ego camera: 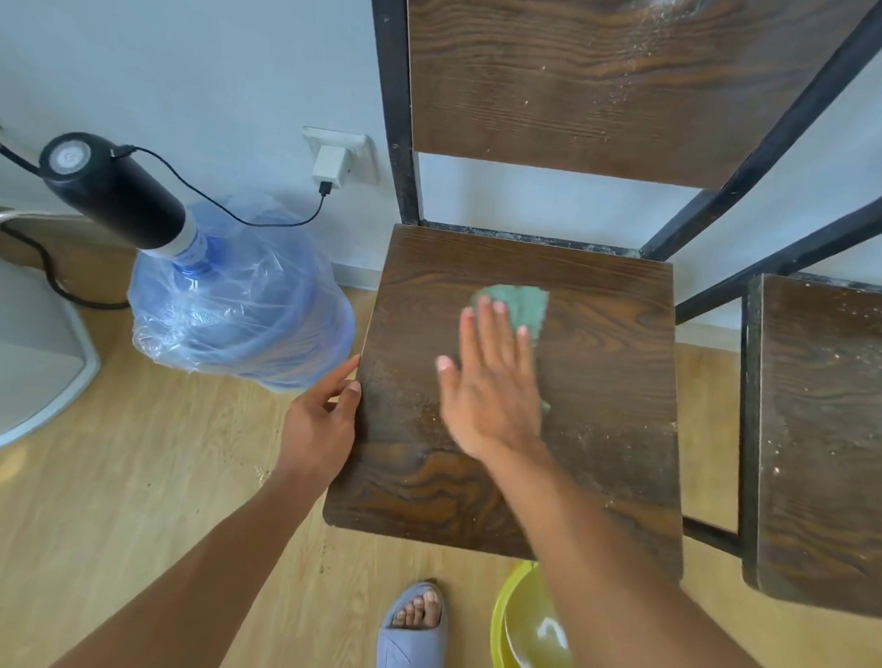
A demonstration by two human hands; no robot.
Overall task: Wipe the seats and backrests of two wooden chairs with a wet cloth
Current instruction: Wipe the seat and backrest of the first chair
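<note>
A dark wooden chair with a black metal frame stands before me; its seat (pixel 605 373) is dusty at the front and its backrest (pixel 569 85) carries white dust at the top right. My right hand (pixel 492 382) lies flat on a green cloth (pixel 519 304), pressing it on the middle of the seat. My left hand (pixel 322 419) grips the seat's left edge. A second chair's dusty seat (pixel 832 431) stands close at the right.
A yellow basin (pixel 510 638) with water sits on the wooden floor under the seat's front edge, next to my slippered foot (pixel 413 633). A plastic-wrapped water jug (pixel 246 303) with a black pump (pixel 109 188) stands left; its cable runs to a wall charger (pixel 332 167).
</note>
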